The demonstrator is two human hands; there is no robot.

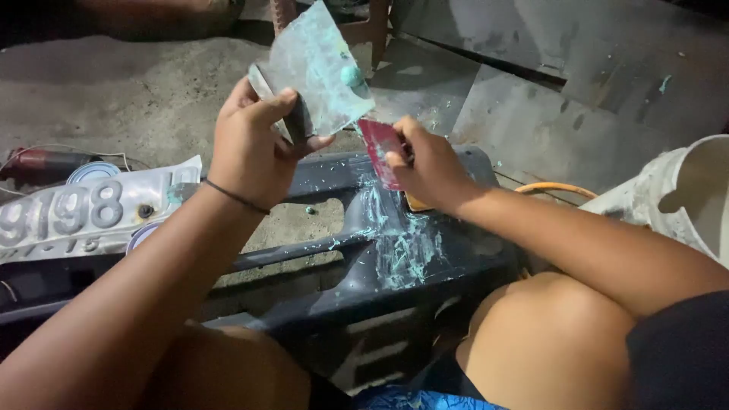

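From the head camera I see my left hand (254, 148) closed around the lower edge of a flat metal mixing plate (317, 70), tilted up toward me so its smeared face, with a blob of teal putty (351, 75) near its right edge, is within reach of the other hand. My right hand (429, 167) is pinched shut on a small red spreader card (380, 146), its top corner just under the plate's lower corner, seemingly placed to pick up filler. Both hover over a dark grey plastic body panel (395, 258) lying across my knees, streaked with pale teal putty (402, 243) where the card sits nearest. To the left lies a white number plate (91, 212) on the ground; a white bucket (683, 197) stands at the right.
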